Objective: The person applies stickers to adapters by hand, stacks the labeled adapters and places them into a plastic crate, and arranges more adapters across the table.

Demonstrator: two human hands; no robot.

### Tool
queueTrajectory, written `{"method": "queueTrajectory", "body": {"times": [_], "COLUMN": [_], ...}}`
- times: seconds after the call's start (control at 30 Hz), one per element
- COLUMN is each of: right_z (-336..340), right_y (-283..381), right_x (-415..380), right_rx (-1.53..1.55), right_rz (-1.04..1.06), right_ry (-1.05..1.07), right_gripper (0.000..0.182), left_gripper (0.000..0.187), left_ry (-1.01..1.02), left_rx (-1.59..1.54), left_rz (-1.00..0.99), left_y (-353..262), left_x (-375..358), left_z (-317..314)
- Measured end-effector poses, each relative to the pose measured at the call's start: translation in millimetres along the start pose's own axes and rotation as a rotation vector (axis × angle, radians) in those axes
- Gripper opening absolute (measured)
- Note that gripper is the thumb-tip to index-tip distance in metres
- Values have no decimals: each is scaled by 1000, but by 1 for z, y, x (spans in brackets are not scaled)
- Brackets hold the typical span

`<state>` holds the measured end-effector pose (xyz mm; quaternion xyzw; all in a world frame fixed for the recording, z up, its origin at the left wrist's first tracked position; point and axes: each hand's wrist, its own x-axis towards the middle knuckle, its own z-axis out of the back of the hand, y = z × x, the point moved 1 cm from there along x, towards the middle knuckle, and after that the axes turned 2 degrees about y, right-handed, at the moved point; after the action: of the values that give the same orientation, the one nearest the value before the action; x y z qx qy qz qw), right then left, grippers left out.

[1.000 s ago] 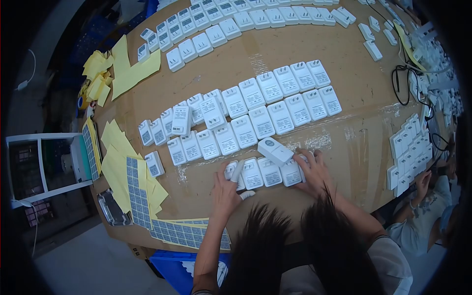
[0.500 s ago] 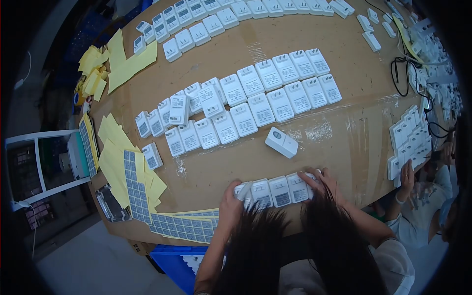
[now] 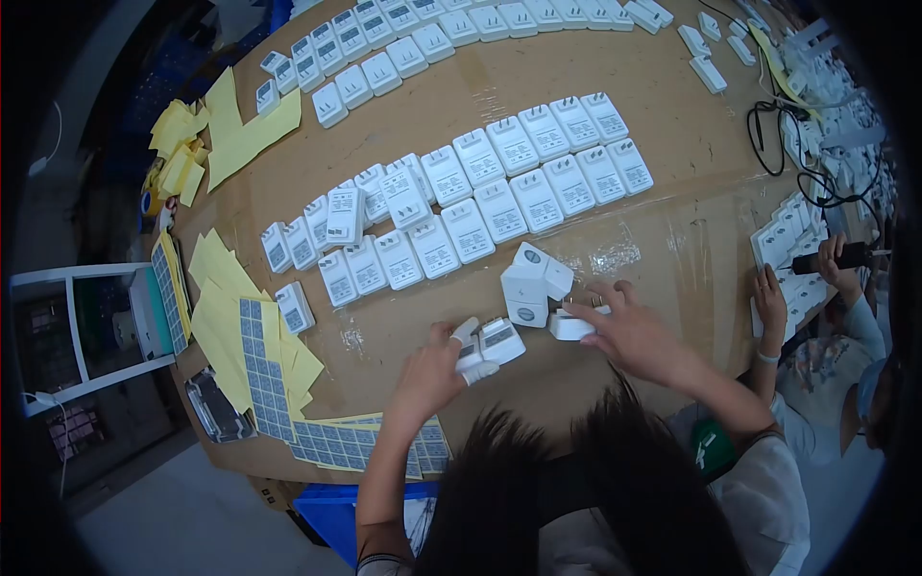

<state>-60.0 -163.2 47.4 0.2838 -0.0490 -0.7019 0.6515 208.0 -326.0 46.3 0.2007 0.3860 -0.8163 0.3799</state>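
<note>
White plugs (image 3: 492, 341) near cardboard edge (image 3: 538, 408)

On the cardboard-covered desk (image 3: 672, 259), the left hand (image 3: 432, 370) grips white plug adapters (image 3: 485, 344); the right hand (image 3: 624, 331) rests on another adapter (image 3: 571, 326), beside two stacked ones (image 3: 530, 283). Label sheets (image 3: 264, 370) lie to the left.

Yellow backing sheets (image 3: 226, 326), label sheets (image 3: 259, 370) and black cables (image 3: 783, 144) lie on the table (image 3: 672, 259)
</note>
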Motion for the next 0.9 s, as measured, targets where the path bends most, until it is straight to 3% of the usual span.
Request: {"method": "queueTrajectory", "body": {"times": [0.03,0.13,0.17,0.23,0.27,0.4,0.57,0.63,0.77,0.9], "right_z": [-16,-47,-54,-88,-96,-27,84,101,114,108], "right_y": [12,41,44,23,14,-7,-92,-125,-148,-160], "right_x": [-7,-16,-16,-15,-14,-2,29,64,117,136], "right_rx": [-102,-142,-113,-132,-143,-84,-71,-56,-42,-131], "right_rz": [-67,-230,-279,-181,-131,-136,-163,-177,-218,-215], "right_ry": [-116,-298,-335,-421,-465,-309,-33,64,247,156], "right_gripper": [57,56,55,52,50,42,35,35,37,38], "left_gripper": [72,70,68,65,57,42,30,24,21,22], "left_ry": [-55,-562,-572,-590,-762,-726,-513,-510,-411,-424], "left_rx": [-17,386,312,165,289,154,-238,-254,10,69], "left_rz": [62,-133,-125,-121,-184,-179,-142,-316,-350,-153], "left_y": [-6,-2,-2,0,4,15,-43,-74,-128,-158], "left_x": [-8,-17,-13,-1,7,21,3,35,142,203], "left_z": [-5,-48,-60,-79,-86,-70,14,36,49,34]}}
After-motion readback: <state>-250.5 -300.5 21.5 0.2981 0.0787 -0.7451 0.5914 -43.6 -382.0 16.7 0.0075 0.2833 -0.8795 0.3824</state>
